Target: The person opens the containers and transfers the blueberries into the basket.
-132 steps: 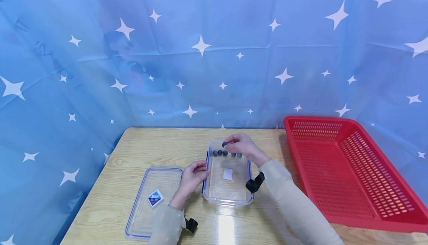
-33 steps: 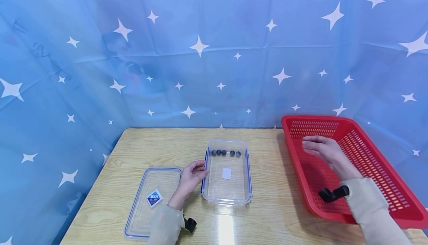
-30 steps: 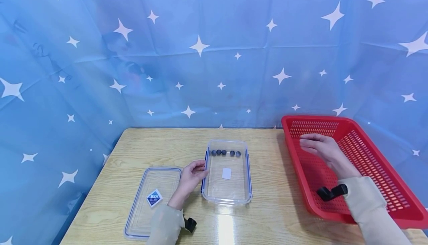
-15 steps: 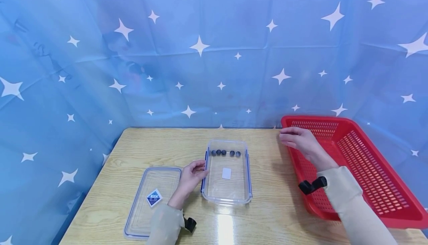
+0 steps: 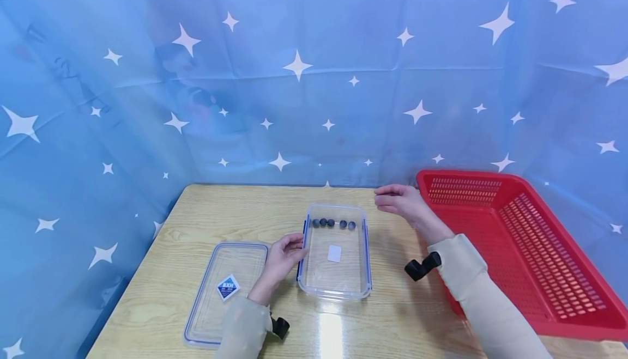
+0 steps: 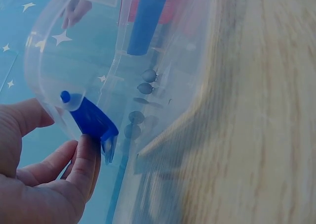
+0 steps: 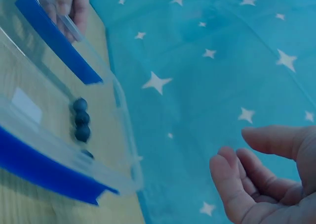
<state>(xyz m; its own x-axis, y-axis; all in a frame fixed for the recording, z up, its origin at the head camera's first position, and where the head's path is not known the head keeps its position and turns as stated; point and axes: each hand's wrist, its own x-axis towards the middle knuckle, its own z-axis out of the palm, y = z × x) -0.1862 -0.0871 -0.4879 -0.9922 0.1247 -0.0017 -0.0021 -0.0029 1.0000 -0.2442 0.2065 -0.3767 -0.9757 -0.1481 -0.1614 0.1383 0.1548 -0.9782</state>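
Note:
A clear plastic food container (image 5: 334, 295) with blue side latches stands without its lid mid-table. Several dark blueberries (image 5: 322, 222) lie in a row along its far end, with a gap in the row. My left hand (image 5: 283, 255) holds the container's left wall, thumb at the rim and fingertips against a blue latch (image 6: 91, 117). To the right of the container, above the table, hovers my right hand (image 5: 404, 205). The right wrist view shows its thumb and loosely bent fingers (image 7: 224, 179) apart, with nothing between them.
The blue-rimmed lid (image 5: 245, 266) lies flat left of the container, partly behind my left forearm. On the right stands a large red mesh basket (image 5: 564, 327). A starry blue curtain (image 5: 343, 130) hangs behind the wooden table (image 5: 235, 212).
Earlier my right hand pinched a blueberry above the container; then it was over the red basket without a visible berry. Since then it has moved left, towards the container. My left hand stayed put.

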